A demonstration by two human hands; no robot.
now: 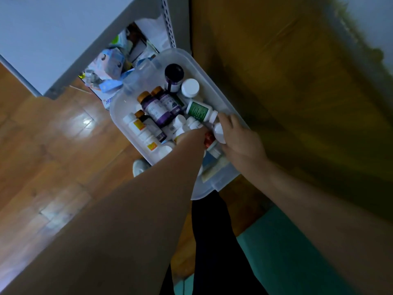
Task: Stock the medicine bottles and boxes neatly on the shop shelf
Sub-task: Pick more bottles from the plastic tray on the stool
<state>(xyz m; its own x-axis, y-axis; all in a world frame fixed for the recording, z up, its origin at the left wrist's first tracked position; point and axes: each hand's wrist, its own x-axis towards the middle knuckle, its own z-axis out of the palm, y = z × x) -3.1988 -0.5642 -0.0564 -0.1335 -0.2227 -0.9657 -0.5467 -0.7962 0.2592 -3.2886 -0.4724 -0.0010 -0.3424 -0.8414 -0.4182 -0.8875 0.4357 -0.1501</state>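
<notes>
Down in the clear plastic bin [204, 67], both hands are among the loose medicine bottles. The right hand [240, 141] curls round a white bottle [219, 132] at the bin's near-right side, thumb and fingers wrapped on its body. The left hand [191, 135] reaches in just beside it; its fingers are hidden behind the wrist and the bottles, so whether they pinch anything cannot be told. Just beyond the right hand's fingertips lies a green-labelled bottle [198, 111], touching the white one's neck. Farther out from both hands lie two purple-labelled bottles [158, 109] with orange caps, and beyond them a dark-capped bottle [174, 74] stands upright. The shop shelf [172, 22] rises past the bin's far end, well away from either hand, with mixed packets on its lowest level.

The likely trouble is in the lift. The bottles lie heaped and touching, so drawing the white one up may drag the green-labelled neighbour and set others rolling. Two hands working so close together could also knock each other's grip loose.
</notes>
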